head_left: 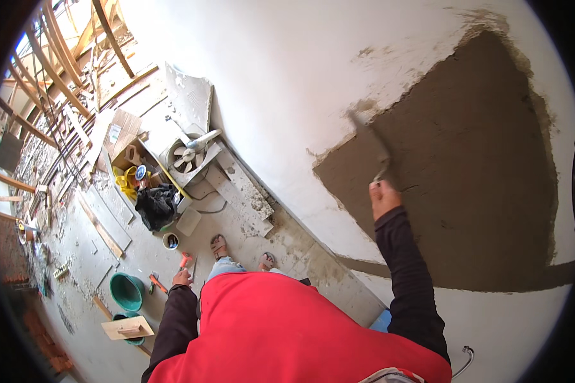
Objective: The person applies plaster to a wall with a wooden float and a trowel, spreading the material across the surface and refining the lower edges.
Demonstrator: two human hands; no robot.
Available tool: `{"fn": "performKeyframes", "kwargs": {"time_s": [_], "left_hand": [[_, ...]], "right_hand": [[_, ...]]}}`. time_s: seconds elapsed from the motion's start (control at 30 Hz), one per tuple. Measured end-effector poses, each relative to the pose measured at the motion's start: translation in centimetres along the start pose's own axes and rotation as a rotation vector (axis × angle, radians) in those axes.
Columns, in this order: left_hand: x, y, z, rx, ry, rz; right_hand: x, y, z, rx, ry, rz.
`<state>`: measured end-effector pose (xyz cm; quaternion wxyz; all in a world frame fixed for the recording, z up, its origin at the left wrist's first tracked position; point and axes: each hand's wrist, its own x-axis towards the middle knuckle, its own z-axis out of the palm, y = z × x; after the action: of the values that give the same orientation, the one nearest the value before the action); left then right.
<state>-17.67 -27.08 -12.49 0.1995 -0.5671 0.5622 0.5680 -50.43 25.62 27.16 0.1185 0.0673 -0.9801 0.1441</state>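
Note:
My right hand (384, 198) is wrapped round the handle of a trowel (372, 139). Its blade, smeared by motion, lies against or close over the upper left edge of a patch of wet brown-grey mortar (460, 172). That patch covers a broad, uneven area of the white wall (287, 70). Low by my left side, my left hand (182, 277) has its fingers curled. A red-orange piece (185, 260) and a thin dark rod show right beside its fingers; whether the hand grips either one is too small to tell.
Near my feet stand a small bucket (170, 240), a fan (188, 155) and a box of tools with a black bag (156, 205). Left are a green basin (126, 292), an orange-handled tool (158, 283) and a wooden float (128, 328). Planks and rubble cover the far left.

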Motion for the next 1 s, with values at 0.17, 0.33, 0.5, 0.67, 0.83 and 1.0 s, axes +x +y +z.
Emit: {"fn": "performKeyframes", "kwargs": {"time_s": [0.17, 0.33, 0.5, 0.67, 0.83, 1.0], "left_hand": [[0.7, 3.2, -0.4, 0.005, -0.011, 0.106], [3.5, 3.2, -0.9, 0.013, -0.029, 0.235], [5.4, 2.7, 0.4, 0.39, -0.068, 0.512], [5.5, 2.8, -0.9, 0.359, -0.053, 0.444], [6.0, 3.5, 0.0, 0.391, -0.078, 0.567], [7.3, 5.7, 1.4, 0.152, -0.106, 0.263]], "right_hand": [[1.7, -5.0, -5.6, 0.081, -0.078, 0.101], [2.4, -3.4, -5.1, 0.328, -0.006, 0.211], [1.7, -1.1, -5.4, -0.147, 0.181, -0.339], [6.1, -12.2, -22.0, 0.694, 0.286, 0.215], [7.8, -14.8, -27.4, 0.559, 0.375, 0.179], [7.7, -9.1, -23.3, 0.055, 0.107, 0.082]]}}
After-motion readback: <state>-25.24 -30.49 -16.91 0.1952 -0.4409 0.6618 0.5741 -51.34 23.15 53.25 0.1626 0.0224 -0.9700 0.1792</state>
